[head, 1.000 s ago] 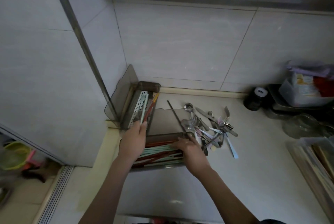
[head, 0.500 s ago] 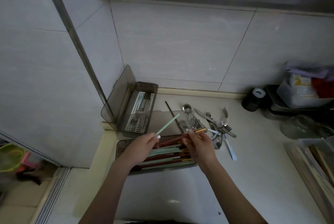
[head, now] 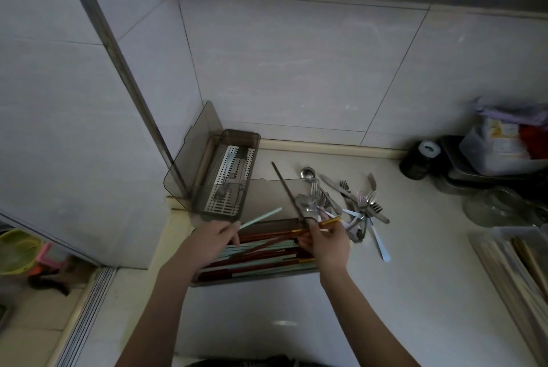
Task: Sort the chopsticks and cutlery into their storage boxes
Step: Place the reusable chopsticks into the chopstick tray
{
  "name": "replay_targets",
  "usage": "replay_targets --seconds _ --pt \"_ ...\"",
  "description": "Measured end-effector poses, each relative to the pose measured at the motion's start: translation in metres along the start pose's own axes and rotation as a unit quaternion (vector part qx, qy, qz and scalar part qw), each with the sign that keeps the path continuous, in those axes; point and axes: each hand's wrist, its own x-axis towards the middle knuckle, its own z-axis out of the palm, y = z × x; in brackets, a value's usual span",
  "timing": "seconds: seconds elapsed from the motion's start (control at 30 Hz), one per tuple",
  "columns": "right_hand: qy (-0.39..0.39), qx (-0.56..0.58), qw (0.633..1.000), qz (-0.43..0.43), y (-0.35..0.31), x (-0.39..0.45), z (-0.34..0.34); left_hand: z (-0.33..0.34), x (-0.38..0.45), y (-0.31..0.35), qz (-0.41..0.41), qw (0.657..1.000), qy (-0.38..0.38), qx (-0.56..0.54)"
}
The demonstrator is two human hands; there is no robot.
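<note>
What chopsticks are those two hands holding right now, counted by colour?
mint-green chopstick, in the left hand: 1
red-brown chopstick with gold tip, in the right hand: 1
Total: 2

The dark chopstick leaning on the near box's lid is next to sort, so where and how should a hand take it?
Pinch the dark chopstick at its bare far end, coming from above on the left. Its near end runs down into the cutlery pile beside the right hand, so that end is crowded.
</note>
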Motion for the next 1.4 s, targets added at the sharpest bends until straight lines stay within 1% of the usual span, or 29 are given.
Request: replay_targets --seconds 0.03,0.13,0.17,0.23,0.33,0.43,0.57,0.63,0.7,0.8,0.87,0.93,1.0,1.1,1.2,1.27,1.3,1.33,1.4 --pt "-0.018 -0.018 1.0 0.009 0.005 -0.001 0.005 0.0 0.001 0.001 0.008 1.0 0.001 0.006" --pt "-0.119 -0.071 0.987 0.085 0.017 -0.007 0.017 0.001 0.004 0.002 0.029 0.999 -0.016 0.025" --pt "-0.133 -0.073 0.984 0.098 0.017 -0.008 0.018 0.001 0.005 0.001 0.035 0.998 -0.028 0.033" --pt "-0.112 -0.076 0.988 0.08 0.011 -0.005 0.012 0.003 0.004 0.0 0.052 0.997 -0.047 0.038" --pt "-0.067 -0.133 0.989 -0.009 0.001 0.003 -0.005 0.003 0.002 0.002 0.079 0.995 -0.061 0.024" --pt "-0.025 -0.234 0.968 -0.086 0.004 0.012 -0.016 0.004 0.001 0.005 0.089 0.993 -0.069 0.024" --pt "0.039 -0.259 0.957 -0.123 0.012 0.024 -0.031 0.011 0.004 -0.001 0.087 0.99 -0.06 0.091" --pt "0.035 -0.301 0.942 -0.144 0.016 0.034 -0.038 0.018 0.004 -0.004 0.077 0.991 -0.062 0.088" --pt "-0.006 -0.361 0.914 -0.186 0.02 0.044 -0.04 0.024 0.004 -0.008 0.06 0.996 -0.035 0.059" --pt "-0.118 -0.437 0.854 -0.257 0.017 0.057 -0.036 0.029 0.002 -0.012 0.04 0.999 0.012 0.012" --pt "-0.195 -0.455 0.831 -0.254 0.009 0.061 -0.03 0.029 0.001 -0.017 0.031 0.999 0.03 -0.001" --pt "-0.226 -0.475 0.823 -0.217 0.004 0.067 -0.024 0.029 0.0 -0.021 0.021 0.999 0.045 -0.003" --pt "-0.21 -0.508 0.814 -0.186 0.002 0.073 -0.021 0.03 -0.001 -0.023 0.014 0.998 0.06 -0.007" --pt "-0.164 -0.591 0.763 -0.207 -0.001 0.077 -0.02 0.032 -0.002 -0.024 0.004 0.997 0.074 -0.008" --pt "-0.13 -0.622 0.743 -0.211 -0.002 0.077 -0.014 0.034 -0.003 -0.025 0.0 0.995 0.096 -0.013" --pt "-0.118 -0.647 0.723 -0.213 0.001 0.079 -0.008 0.036 -0.002 -0.023 -0.004 0.993 0.114 -0.024" --pt "-0.115 -0.652 0.718 -0.215 0.004 0.08 -0.006 0.036 -0.002 -0.021 -0.006 0.992 0.122 -0.028" --pt "-0.111 -0.649 0.721 -0.216 0.006 0.082 -0.006 0.037 -0.001 -0.019 -0.007 0.991 0.127 -0.028" --pt "-0.104 -0.621 0.749 -0.207 0.007 0.081 -0.011 0.037 0.001 -0.012 -0.003 0.991 0.134 -0.023"
